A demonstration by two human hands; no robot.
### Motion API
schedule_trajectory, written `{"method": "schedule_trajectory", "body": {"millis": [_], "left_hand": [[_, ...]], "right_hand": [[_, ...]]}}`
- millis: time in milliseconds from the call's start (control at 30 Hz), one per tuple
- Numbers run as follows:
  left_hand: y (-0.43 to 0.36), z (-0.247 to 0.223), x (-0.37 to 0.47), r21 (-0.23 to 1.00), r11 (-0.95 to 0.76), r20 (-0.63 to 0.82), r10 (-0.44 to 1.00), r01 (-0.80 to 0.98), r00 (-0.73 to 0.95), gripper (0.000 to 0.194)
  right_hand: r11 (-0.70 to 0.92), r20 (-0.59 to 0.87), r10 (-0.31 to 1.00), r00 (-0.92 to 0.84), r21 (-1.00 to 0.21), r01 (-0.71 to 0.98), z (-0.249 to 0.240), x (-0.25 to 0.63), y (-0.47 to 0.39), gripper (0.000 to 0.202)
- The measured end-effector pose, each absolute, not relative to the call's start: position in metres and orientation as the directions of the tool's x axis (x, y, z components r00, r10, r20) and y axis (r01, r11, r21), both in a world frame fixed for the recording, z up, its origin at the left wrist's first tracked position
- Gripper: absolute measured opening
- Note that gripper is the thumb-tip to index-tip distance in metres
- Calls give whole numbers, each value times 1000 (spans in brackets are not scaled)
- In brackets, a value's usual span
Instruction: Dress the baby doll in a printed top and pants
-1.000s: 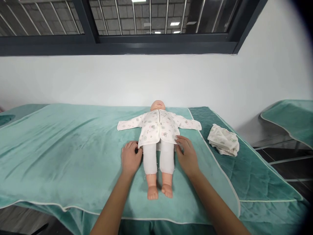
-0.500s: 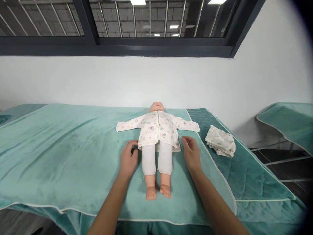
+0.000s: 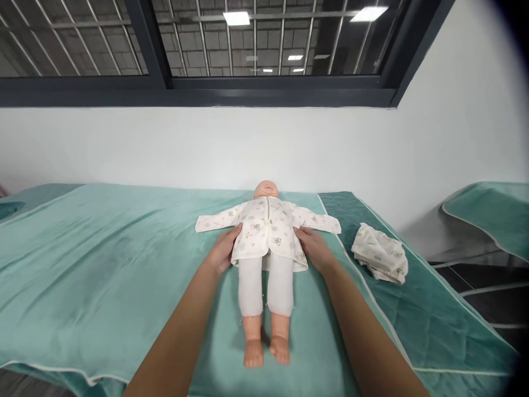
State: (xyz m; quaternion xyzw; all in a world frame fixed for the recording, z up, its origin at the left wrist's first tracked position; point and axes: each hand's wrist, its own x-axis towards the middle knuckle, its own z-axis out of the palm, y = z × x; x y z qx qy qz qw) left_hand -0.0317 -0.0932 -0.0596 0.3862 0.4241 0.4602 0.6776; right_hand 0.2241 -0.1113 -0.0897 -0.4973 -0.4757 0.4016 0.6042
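Note:
A baby doll (image 3: pixel 266 189) lies on its back on a light green cover (image 3: pixel 136 275), head toward the wall, bare feet toward me. It wears a white printed jacket (image 3: pixel 260 229) with sleeves stretched out sideways, and white leggings (image 3: pixel 250 286). My left hand (image 3: pixel 225 249) is closed against the left side of the torso, just under the sleeve. On the opposite side, my right hand (image 3: pixel 314 247) grips the torso the same way, fingertips on the jacket. Some fingers of both hands are hidden beside or under the doll.
A folded white printed cloth (image 3: pixel 380 253) lies to the right on a darker green quilted cover (image 3: pixel 438 325). Behind the bed stand a white wall (image 3: pixel 165 149) and a dark-framed window (image 3: pixel 273 98). Another green-covered surface (image 3: pixel 491 212) stands at the far right.
Both hands have moved inward and up from the cover beside the doll to the sides of its torso, touching the jacket. The view has tilted slightly upward.

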Motion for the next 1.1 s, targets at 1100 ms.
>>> {"method": "schedule_trajectory", "body": {"millis": [1100], "left_hand": [[-38, -72, -38, 534, 63, -154, 988, -843, -23, 34]], "right_hand": [[117, -166, 948, 272, -612, -782, -91, 311, -72, 26]]}}
